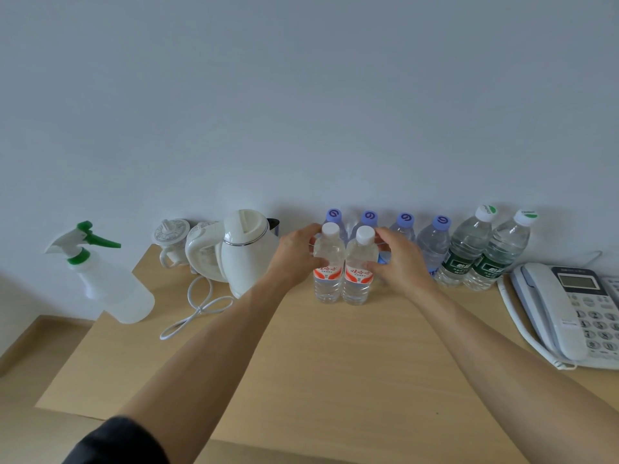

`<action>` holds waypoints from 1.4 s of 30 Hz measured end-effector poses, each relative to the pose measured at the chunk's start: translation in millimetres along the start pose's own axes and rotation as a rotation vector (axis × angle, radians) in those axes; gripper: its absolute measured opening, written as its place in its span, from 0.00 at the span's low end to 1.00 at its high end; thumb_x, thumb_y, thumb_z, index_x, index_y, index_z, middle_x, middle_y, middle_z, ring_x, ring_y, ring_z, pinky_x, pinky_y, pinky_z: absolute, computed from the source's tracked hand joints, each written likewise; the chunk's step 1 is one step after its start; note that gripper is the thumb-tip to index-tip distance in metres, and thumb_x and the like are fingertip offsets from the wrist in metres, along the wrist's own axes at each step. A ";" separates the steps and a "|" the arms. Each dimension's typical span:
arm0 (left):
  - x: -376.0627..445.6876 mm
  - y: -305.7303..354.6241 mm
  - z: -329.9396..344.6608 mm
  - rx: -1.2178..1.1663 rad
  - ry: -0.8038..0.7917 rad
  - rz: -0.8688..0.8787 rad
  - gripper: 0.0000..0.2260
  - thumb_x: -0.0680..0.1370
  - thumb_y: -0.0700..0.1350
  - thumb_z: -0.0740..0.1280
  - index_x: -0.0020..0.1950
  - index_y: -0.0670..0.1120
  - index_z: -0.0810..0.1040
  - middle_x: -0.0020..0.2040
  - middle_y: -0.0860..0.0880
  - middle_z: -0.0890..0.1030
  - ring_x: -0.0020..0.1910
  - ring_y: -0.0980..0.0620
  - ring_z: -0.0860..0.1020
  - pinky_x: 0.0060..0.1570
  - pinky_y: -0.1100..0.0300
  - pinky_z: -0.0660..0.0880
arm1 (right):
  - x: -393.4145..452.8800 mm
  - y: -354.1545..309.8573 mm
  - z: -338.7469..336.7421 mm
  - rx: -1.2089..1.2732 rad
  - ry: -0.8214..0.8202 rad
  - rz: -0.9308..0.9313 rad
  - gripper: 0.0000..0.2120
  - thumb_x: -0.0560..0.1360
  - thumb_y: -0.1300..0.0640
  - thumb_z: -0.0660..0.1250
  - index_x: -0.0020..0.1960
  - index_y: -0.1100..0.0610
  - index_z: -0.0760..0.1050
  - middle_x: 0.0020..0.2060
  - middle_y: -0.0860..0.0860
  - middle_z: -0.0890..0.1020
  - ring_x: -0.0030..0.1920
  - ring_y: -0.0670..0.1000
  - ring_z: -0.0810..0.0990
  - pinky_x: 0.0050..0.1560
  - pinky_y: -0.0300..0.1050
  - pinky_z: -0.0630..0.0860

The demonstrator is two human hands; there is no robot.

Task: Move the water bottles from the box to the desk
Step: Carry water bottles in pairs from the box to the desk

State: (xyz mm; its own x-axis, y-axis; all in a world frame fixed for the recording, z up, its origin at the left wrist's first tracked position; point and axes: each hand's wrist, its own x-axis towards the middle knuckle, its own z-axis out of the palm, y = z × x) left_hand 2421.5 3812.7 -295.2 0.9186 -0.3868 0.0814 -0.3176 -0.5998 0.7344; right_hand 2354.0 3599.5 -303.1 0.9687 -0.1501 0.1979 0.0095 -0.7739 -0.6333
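Observation:
Two small water bottles with white caps and red labels stand side by side on the wooden desk [301, 356]. My left hand [296, 254] grips the left bottle [328, 266] around its shoulder. My right hand [398, 259] grips the right bottle [358, 266] the same way. Behind them, along the wall, stands a row of several bottles with purple caps [433, 244]. To their right are two larger green-labelled bottles [464, 249] [499, 252]. The box is out of view.
A white electric kettle [248, 252] with a looped cord stands just left of my left hand, a white lidded cup [170, 239] behind it. A spray bottle with a green trigger [107, 279] sits at the desk's left corner. A white desk phone [569, 313] lies at the right.

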 end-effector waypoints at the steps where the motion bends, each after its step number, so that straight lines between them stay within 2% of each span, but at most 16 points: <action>1: 0.9 -1.6 0.8 0.001 -0.003 -0.002 0.24 0.69 0.37 0.78 0.64 0.48 0.78 0.48 0.53 0.80 0.48 0.53 0.80 0.48 0.61 0.78 | 0.8 1.5 1.1 0.007 -0.004 -0.003 0.26 0.68 0.58 0.81 0.64 0.54 0.76 0.55 0.49 0.82 0.53 0.46 0.77 0.53 0.39 0.70; 4: 3.0 -7.9 1.6 0.001 -0.003 -0.014 0.25 0.69 0.37 0.78 0.64 0.49 0.78 0.48 0.53 0.80 0.48 0.54 0.80 0.47 0.65 0.76 | 3.1 2.6 7.9 0.029 0.002 -0.008 0.27 0.69 0.60 0.80 0.65 0.54 0.76 0.55 0.49 0.82 0.53 0.46 0.77 0.53 0.36 0.69; 12: 15.8 -8.8 6.1 0.017 0.037 -0.024 0.26 0.69 0.38 0.78 0.65 0.49 0.77 0.49 0.54 0.79 0.46 0.55 0.79 0.40 0.75 0.69 | 17.4 6.1 8.6 0.045 0.016 -0.015 0.25 0.69 0.62 0.79 0.64 0.56 0.75 0.55 0.51 0.81 0.56 0.50 0.78 0.56 0.42 0.72; 17: 24.6 -7.7 -0.7 0.030 0.062 -0.023 0.27 0.69 0.39 0.79 0.66 0.49 0.77 0.49 0.54 0.79 0.46 0.56 0.78 0.39 0.75 0.68 | 31.8 1.7 6.7 0.042 0.023 -0.036 0.25 0.70 0.62 0.79 0.64 0.56 0.75 0.54 0.51 0.81 0.56 0.52 0.78 0.56 0.45 0.74; 22: 31.8 -8.1 -8.4 0.031 0.073 -0.024 0.27 0.69 0.39 0.78 0.66 0.50 0.77 0.48 0.54 0.79 0.45 0.56 0.79 0.40 0.74 0.69 | 46.1 -2.8 3.1 0.030 0.001 -0.058 0.24 0.69 0.62 0.79 0.63 0.58 0.76 0.54 0.52 0.81 0.55 0.52 0.78 0.53 0.41 0.68; 29: 39.9 -7.7 -13.2 0.028 0.071 0.001 0.26 0.70 0.40 0.78 0.66 0.50 0.77 0.49 0.53 0.80 0.47 0.55 0.79 0.41 0.73 0.69 | 53.1 -5.0 -2.7 0.046 -0.010 -0.060 0.25 0.69 0.62 0.79 0.64 0.57 0.75 0.55 0.52 0.81 0.55 0.51 0.78 0.54 0.41 0.70; 35: 44.7 -6.2 -8.6 0.017 0.047 0.021 0.26 0.70 0.39 0.78 0.66 0.50 0.77 0.49 0.54 0.80 0.48 0.54 0.79 0.47 0.63 0.73 | 52.0 -0.9 -4.3 0.027 -0.012 -0.028 0.25 0.70 0.62 0.79 0.64 0.56 0.74 0.56 0.51 0.80 0.54 0.48 0.76 0.53 0.41 0.69; 42: 44.2 -15.1 -9.5 -0.014 0.072 0.017 0.24 0.70 0.39 0.78 0.64 0.50 0.78 0.47 0.55 0.79 0.45 0.56 0.79 0.43 0.70 0.71 | 54.8 -4.6 -1.0 0.014 -0.014 -0.042 0.25 0.69 0.62 0.79 0.63 0.56 0.75 0.56 0.51 0.80 0.56 0.50 0.78 0.54 0.41 0.69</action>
State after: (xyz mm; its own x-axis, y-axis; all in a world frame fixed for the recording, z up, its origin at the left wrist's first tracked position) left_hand 2469.1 3811.3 -296.2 0.9280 -0.3446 0.1417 -0.3300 -0.5836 0.7419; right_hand 2406.9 3594.2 -288.6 0.9708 -0.1087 0.2137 0.0535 -0.7706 -0.6351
